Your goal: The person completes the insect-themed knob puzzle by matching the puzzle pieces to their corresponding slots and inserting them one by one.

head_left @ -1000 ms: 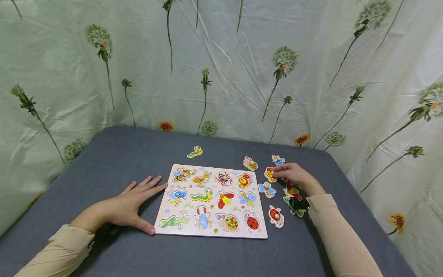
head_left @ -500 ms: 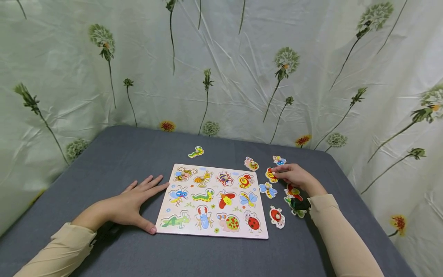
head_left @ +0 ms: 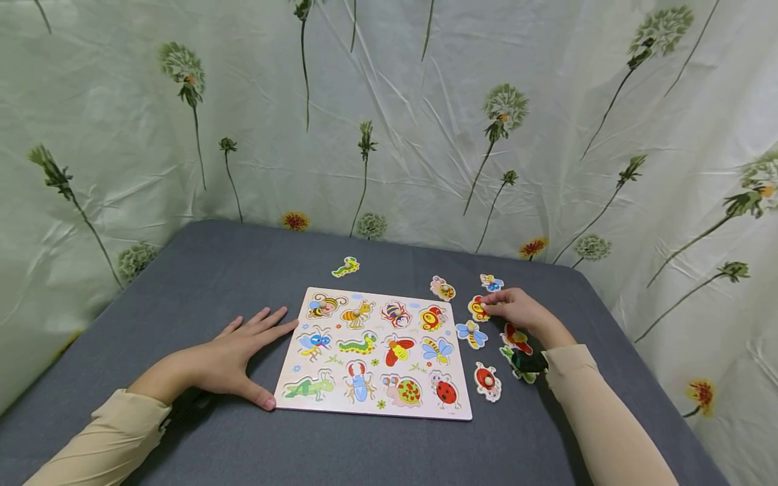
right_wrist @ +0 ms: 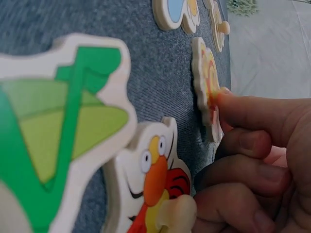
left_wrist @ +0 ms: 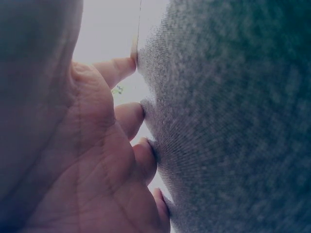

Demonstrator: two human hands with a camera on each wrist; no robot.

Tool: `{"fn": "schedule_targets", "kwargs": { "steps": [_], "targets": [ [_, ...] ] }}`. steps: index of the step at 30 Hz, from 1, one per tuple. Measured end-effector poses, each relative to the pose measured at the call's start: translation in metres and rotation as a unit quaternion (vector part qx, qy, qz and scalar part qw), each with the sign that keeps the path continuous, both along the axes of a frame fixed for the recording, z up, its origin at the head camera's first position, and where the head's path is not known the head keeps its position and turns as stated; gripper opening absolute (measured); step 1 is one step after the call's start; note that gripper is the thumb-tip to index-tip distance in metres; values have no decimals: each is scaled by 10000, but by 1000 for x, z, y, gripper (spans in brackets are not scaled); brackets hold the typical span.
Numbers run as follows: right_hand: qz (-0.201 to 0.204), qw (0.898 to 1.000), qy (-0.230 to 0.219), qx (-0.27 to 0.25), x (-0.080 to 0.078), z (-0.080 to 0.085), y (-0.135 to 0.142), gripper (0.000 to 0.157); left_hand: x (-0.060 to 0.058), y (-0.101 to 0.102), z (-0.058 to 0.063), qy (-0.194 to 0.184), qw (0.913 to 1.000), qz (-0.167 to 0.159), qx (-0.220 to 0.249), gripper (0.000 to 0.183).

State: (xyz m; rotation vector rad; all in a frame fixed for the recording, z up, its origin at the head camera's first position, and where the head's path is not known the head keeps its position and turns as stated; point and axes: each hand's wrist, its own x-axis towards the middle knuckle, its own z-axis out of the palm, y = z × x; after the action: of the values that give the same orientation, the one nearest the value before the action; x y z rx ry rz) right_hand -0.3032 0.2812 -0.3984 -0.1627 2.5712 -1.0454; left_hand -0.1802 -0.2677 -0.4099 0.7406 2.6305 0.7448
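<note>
My left hand [head_left: 227, 358] lies with fingers spread on the table, its thumb and fingertips at the left edge of a pale wooden insect puzzle board [head_left: 331, 363]. In the left wrist view several fingers touch that edge. My right hand [head_left: 519, 314] pinches a small red-and-yellow butterfly-like puzzle piece [head_left: 477, 308] just beyond the board's right side. The right wrist view shows this piece [right_wrist: 203, 80] edge-on, with thumb and finger at its face. Near that hand lie a blue-winged piece [head_left: 471, 334], a red-winged piece [head_left: 515, 337] and a green grasshopper piece [head_left: 524, 373].
Other loose pieces on the grey table [head_left: 243, 263] are a ladybug [head_left: 486, 388], a snail [head_left: 446, 291], a small blue insect [head_left: 491, 283] and a caterpillar [head_left: 346, 267]. Knobbed bee [head_left: 323, 308] and spider [head_left: 396, 316] pieces sit in the board. A floral curtain [head_left: 419, 169] hangs behind.
The head view has drifted a little, so everything appears slightly farther right. Both hands keep their places, the right fingers staying on the red-and-yellow piece.
</note>
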Motion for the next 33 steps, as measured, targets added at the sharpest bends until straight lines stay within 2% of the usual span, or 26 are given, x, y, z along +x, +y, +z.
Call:
{"fn": "schedule_targets", "kwargs": {
  "steps": [11, 25, 33],
  "targets": [
    [-227, 9997, -21, -40, 3, 6, -8, 41, 0, 0, 1, -8, 10000, 15, -5, 131],
    [153, 9995, 236, -117, 9, 11, -27, 43, 1, 0, 0, 0, 10000, 10, -15, 130],
    [187, 9992, 146, -334, 11, 10, -40, 42, 1, 0, 0, 38, 10000, 4, -33, 131]
  ]
}}
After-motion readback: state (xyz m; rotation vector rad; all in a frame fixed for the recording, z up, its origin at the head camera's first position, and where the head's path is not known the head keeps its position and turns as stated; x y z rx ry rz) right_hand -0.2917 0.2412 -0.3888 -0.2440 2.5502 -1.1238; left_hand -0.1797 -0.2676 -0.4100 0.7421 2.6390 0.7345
